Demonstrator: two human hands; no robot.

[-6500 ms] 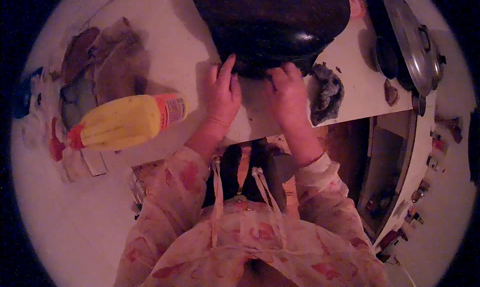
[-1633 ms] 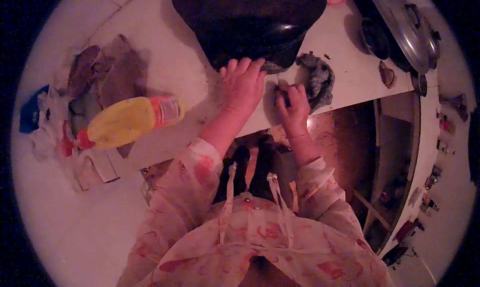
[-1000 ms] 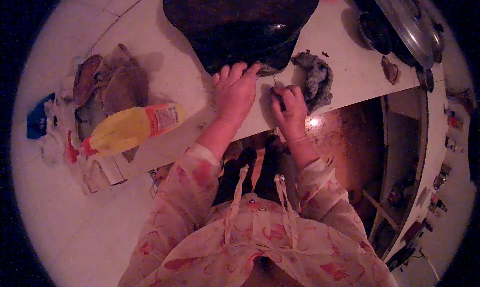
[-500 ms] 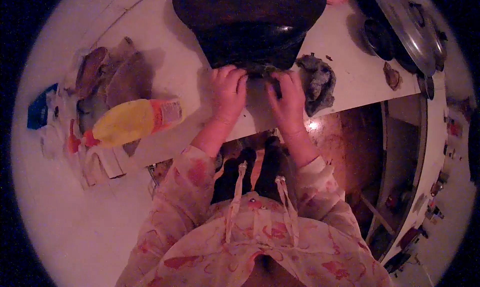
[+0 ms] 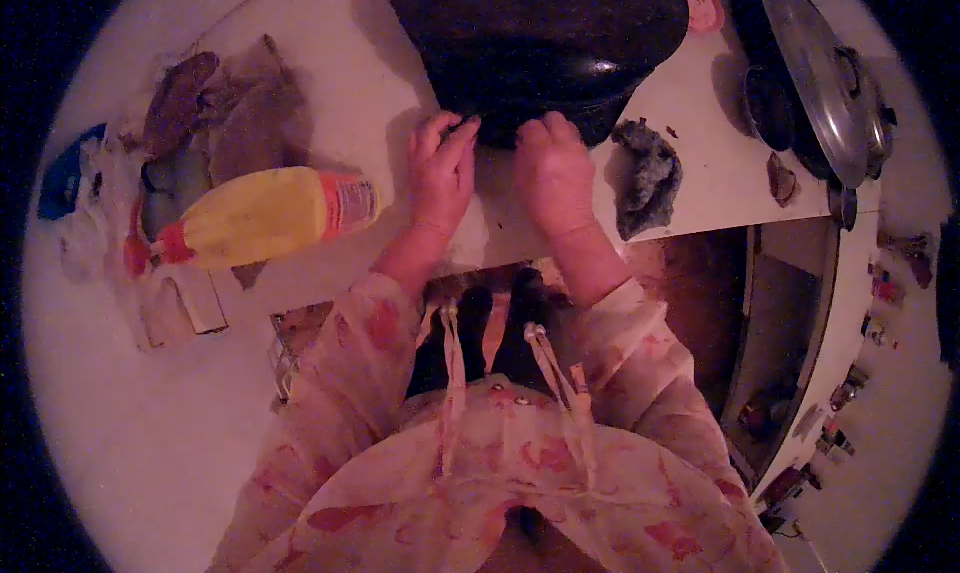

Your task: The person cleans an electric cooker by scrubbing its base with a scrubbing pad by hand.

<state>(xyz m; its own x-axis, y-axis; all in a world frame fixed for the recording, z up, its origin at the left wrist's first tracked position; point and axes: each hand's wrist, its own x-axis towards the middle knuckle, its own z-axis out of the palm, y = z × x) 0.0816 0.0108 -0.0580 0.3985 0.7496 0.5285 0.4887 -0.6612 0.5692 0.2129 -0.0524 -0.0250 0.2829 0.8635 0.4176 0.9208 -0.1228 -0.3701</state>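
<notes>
A large dark, glossy object (image 5: 530, 43), narrower towards me, lies at the top of the view; its kind is hard to make out in the dim light. At the left corner of its near edge, my left hand (image 5: 440, 168) has curled fingers, with a dark bit between thumb and fingers. My right hand (image 5: 555, 168) is closed in a pinch on the same near edge, fingertips partly hidden. Just right of it lies a crumpled grey cloth or scrubber (image 5: 648, 178). A yellow bottle with a red cap and label (image 5: 265, 218) lies on its side to the left.
The white counter (image 5: 480, 218) ends just in front of my body. Brown cloths (image 5: 250, 123) and a blue packet (image 5: 75, 178) are at left. Metal lids or pans (image 5: 820, 83) lean at right, near a small brown scrap (image 5: 782, 180). An open cabinet (image 5: 790, 303) is below right.
The view has shifted slightly. My right hand has turned and closed more tightly at the dark object's near edge; my left hand has moved to that edge's left corner.
</notes>
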